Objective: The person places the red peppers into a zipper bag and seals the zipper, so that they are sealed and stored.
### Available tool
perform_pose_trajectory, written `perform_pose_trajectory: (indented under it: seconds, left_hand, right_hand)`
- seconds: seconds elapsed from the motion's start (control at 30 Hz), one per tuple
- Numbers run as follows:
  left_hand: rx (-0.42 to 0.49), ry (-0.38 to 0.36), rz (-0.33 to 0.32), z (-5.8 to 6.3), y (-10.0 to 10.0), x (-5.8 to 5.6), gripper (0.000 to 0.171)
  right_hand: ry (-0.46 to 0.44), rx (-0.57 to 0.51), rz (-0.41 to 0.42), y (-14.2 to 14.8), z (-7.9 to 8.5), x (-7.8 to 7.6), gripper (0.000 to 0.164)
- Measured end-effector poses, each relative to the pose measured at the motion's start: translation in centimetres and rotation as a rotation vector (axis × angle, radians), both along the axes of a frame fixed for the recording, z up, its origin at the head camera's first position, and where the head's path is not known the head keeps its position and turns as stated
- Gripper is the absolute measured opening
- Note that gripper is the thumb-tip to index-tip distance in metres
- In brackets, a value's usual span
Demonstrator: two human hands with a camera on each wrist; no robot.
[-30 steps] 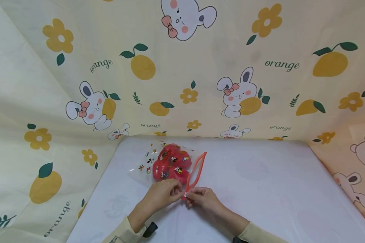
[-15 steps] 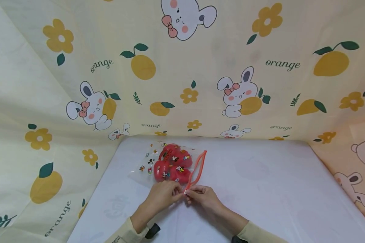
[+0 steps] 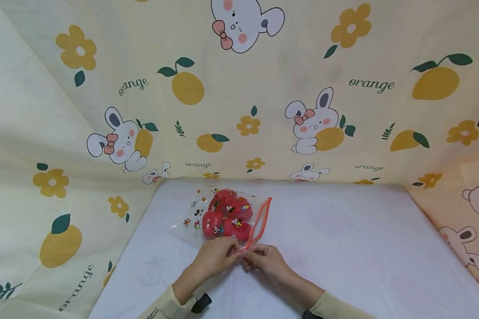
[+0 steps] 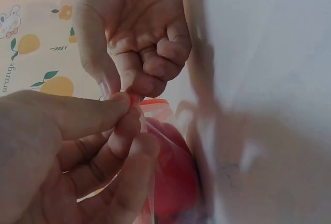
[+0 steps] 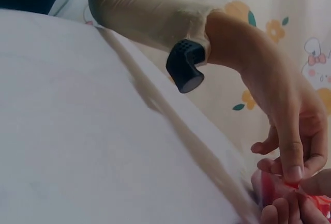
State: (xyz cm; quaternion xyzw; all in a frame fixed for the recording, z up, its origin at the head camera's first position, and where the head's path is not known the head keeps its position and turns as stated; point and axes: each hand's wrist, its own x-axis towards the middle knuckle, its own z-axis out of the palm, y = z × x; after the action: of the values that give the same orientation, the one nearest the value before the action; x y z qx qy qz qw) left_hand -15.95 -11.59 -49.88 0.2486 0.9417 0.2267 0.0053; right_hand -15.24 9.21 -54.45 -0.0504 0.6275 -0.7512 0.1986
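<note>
A clear zip bag [image 3: 185, 228] with small cartoon prints and an orange-red zip edge [image 3: 265, 212] lies on the table. Inside are several red, rounded things [image 3: 212, 225]. My left hand [image 3: 217, 254] pinches the near end of the zip edge between thumb and finger. Just to its right, my right hand [image 3: 269, 261] pinches the same corner, fingertips against those of the left. In the left wrist view, a bit of orange-red zip shows between the meeting fingertips [image 4: 121, 102]. Those fingertips hide the rest of the corner. The zip edge bows apart in a narrow loop farther back.
The table [image 3: 343, 239] has a white cover. Behind it and along both sides hangs a cream cloth [image 3: 231, 106] printed with rabbits, oranges and flowers. A black wrist device [image 3: 201, 303] sits at the left sleeve.
The bag and its zip edge have shifted slightly away from the person. The small white piece at the right thumb tip is now covered by the fingers. Both hands keep their pinch.
</note>
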Motion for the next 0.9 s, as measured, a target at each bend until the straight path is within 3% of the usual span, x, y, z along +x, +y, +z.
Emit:
perform_pose_trajectory:
  seconds: [0.53,0.9]
  left_hand:
    - [0.01,-0.038,-0.028,-0.1,0.0,0.2,0.019]
    - [0.009,-0.029,-0.06,-0.4,-0.1,0.5,0.021]
  right_hand:
    - [0.03,0.117,0.005,1.4,0.0,-1.8,0.023]
    - [0.116,0.232,-0.011,2.5,0.4,-2.9,0.029]
